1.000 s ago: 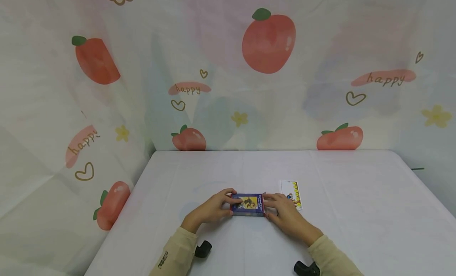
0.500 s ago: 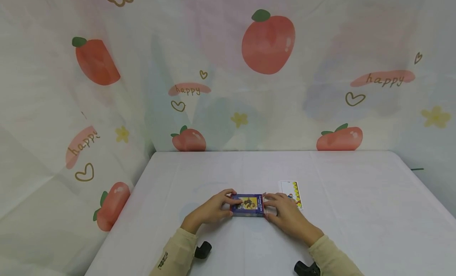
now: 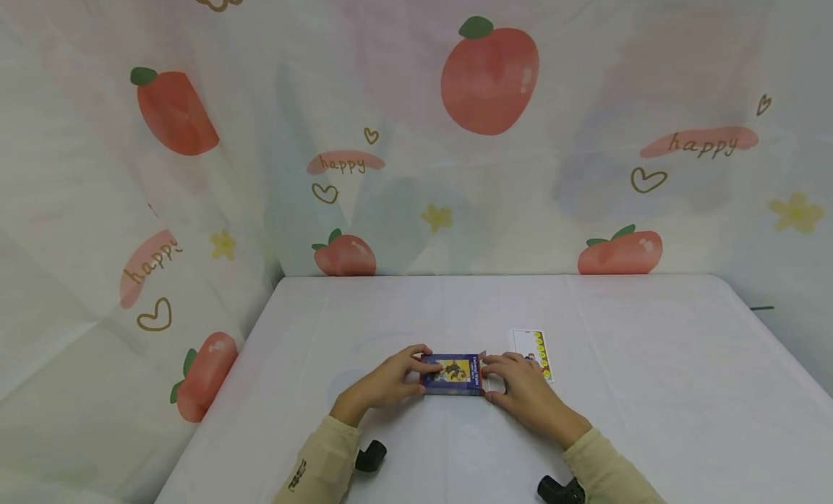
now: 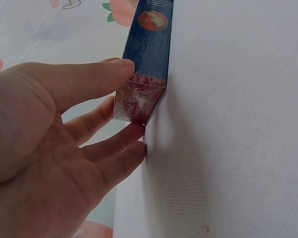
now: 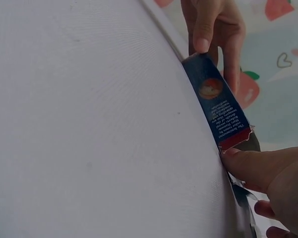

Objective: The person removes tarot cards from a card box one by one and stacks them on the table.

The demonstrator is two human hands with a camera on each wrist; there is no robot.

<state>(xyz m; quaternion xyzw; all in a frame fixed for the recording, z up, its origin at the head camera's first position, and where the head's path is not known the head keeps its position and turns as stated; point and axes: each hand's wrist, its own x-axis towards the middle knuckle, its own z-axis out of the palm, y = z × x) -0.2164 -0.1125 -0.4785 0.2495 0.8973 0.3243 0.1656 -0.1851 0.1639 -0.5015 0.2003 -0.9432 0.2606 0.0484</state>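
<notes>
A small blue-and-purple tarot card box [image 3: 454,374] with a yellow picture lies flat on the white table, crosswise before me. My left hand [image 3: 385,379] grips its left end, thumb on the near side and index finger over the top. In the left wrist view that red end of the box [image 4: 139,100] looks closed. At the other end, my right hand [image 3: 528,397] holds the box, thumb by the near corner. The right wrist view shows this end opened, with a dark flap [image 5: 251,142] standing out; the fingertips behind it are partly hidden.
A white card [image 3: 537,348] with a yellow border strip lies just beyond my right hand, partly covered by it. Black curved pieces [image 3: 372,456] sit at both sleeves. A fruit-printed curtain [image 3: 416,128] hangs behind the table and along its left side.
The right hand's fingers have shifted slightly at the opened end. Box, left hand and white card stay where they were.
</notes>
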